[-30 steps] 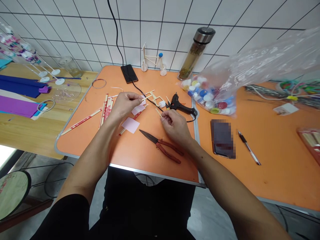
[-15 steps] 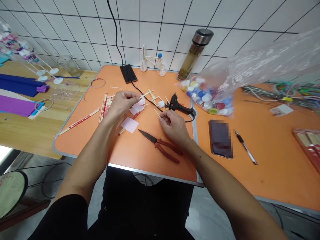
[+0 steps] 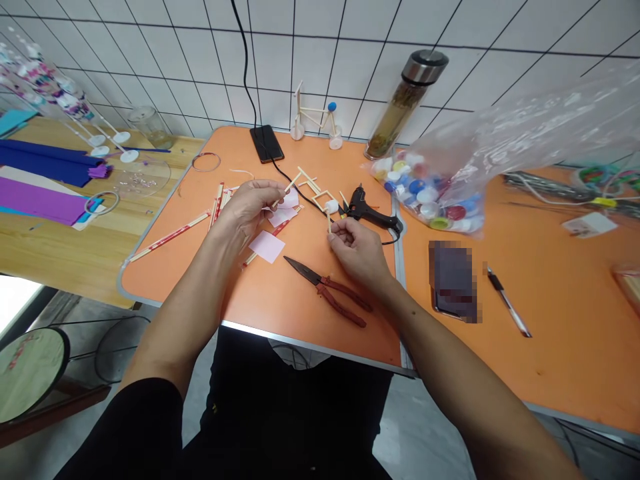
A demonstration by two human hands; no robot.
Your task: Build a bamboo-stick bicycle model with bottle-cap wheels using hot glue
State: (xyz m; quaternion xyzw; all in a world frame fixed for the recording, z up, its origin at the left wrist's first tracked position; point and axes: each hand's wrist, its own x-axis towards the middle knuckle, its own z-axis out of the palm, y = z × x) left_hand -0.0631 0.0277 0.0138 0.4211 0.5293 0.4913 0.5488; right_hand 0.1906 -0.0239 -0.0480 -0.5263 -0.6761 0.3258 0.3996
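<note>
My left hand is closed, pinching a piece of thin pale wooden stick that points up and right, with another stick meeting it at its top end. Pinched in my right hand is a short wooden stick, held nearly upright. Between and beyond the hands lies a small stick frame with a white piece at its right end. Pink paper squares lie under and beside my left hand. Pliers with red handles rest below my right hand, and a black glue gun lies just beyond it.
Red-wrapped chopsticks lie at left. Against the wall stand a small stick model with a blue cap and a tea bottle. A bag of bottle caps, a phone and a pen are at right. A black cable crosses the table.
The left-hand stick has tilted from nearly flat to slanting upward, its joined stick now showing. The right-hand stick has turned more upright. The whole view has shifted slightly.
</note>
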